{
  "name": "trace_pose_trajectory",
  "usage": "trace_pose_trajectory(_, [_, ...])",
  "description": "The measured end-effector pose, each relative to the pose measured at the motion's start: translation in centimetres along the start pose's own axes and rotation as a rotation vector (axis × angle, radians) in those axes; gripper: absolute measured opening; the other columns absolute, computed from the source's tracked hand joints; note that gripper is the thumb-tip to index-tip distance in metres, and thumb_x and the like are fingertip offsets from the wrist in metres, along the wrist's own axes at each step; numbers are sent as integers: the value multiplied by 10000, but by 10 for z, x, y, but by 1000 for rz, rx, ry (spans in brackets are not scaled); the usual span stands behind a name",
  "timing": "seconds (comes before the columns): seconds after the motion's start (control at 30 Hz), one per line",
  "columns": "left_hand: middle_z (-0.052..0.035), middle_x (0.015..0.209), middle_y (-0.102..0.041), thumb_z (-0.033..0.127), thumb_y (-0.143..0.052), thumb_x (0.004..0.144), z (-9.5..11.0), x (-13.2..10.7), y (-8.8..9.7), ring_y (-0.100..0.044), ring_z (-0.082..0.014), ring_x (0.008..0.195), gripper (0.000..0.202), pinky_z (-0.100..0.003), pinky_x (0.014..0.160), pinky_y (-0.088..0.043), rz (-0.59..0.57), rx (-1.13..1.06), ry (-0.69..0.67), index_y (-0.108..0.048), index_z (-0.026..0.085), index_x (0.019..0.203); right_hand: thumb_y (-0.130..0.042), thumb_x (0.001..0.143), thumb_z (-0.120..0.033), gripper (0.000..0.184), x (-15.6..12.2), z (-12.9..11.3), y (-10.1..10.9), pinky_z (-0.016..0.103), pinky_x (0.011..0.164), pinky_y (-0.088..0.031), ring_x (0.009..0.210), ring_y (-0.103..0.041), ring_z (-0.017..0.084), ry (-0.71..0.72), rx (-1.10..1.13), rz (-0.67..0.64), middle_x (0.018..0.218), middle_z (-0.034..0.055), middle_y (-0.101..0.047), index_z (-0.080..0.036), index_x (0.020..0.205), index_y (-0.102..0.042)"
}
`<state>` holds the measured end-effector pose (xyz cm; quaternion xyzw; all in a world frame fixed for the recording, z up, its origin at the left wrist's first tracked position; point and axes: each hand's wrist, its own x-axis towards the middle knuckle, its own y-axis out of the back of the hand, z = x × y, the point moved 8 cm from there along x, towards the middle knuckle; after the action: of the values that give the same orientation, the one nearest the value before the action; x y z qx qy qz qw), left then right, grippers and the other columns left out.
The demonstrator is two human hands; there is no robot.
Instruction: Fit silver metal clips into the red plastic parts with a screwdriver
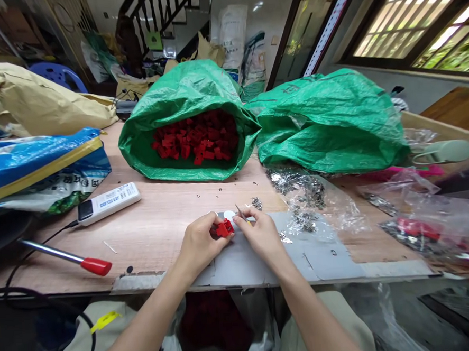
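My left hand [201, 243] is closed on a small red plastic part [224, 228], holding it just above the grey sheet [240, 262] at the table's front. Facing it, my right hand [260, 236] pinches a thin, pointed metal tool [241, 213]; its exact kind is hard to make out. The tool's tip points up and away from me, right of the red part and apart from it. A white round piece [229, 215] lies just beyond the fingertips. Small metal pieces [256, 203] are heaped behind my right hand, and more flat ones [285, 237] lie to its right.
Behind my hands, an open green sack [187, 174] holds many red parts [196, 138]. Another green sack [327, 127] stands right, near clear bags of metal pieces [305, 203]. Left are a white power strip [109, 203] and a red-tipped lever [96, 266]. An open bag [264, 348] sits below the edge.
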<state>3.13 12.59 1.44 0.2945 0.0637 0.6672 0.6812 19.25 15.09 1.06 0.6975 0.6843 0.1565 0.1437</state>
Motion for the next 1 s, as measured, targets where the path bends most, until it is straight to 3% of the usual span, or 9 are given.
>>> trace_pose_trajectory(0.1, [-7,780,-687,278,-723,779,1,-1,0,-648,-156,674,142,-252,616,-512,8,-12,-8,-601,207,793,-626,778,-389,196,-1,-1,-12,294,622,-420,698,-591,206,27,-25,13,760,42,-688,-198,759,-665])
trace_pose_trajectory(0.37, [-9,782,-682,282,-733,767,1,0,1,-646,-165,701,169,-269,648,-518,14,-3,9,-582,207,782,-630,759,-368,184,1,-3,-5,325,703,-428,731,-604,218,27,-150,-88,757,40,-695,-195,719,-679])
trace_pose_trajectory(0.63, [7,747,-653,285,-741,763,3,1,1,-624,-158,673,208,-259,627,-489,17,21,-8,-546,212,766,-664,766,-406,210,5,8,-11,277,496,-349,544,-501,165,6,93,-85,578,-2,-571,-197,777,-679])
trace_pose_trajectory(0.83, [6,754,-656,279,-731,774,3,1,0,-624,-161,690,192,-257,630,-483,6,22,-12,-550,213,776,-689,720,-375,186,4,12,-13,262,456,-300,476,-430,129,-87,164,-119,523,-37,-498,-200,761,-642])
trace_pose_trajectory(1.0, [12,742,-640,279,-735,769,5,1,1,-607,-158,680,220,-253,613,-457,14,43,-24,-526,213,751,-684,736,-398,200,2,11,-15,264,457,-302,472,-433,134,-102,97,-136,496,-34,-485,-204,727,-638])
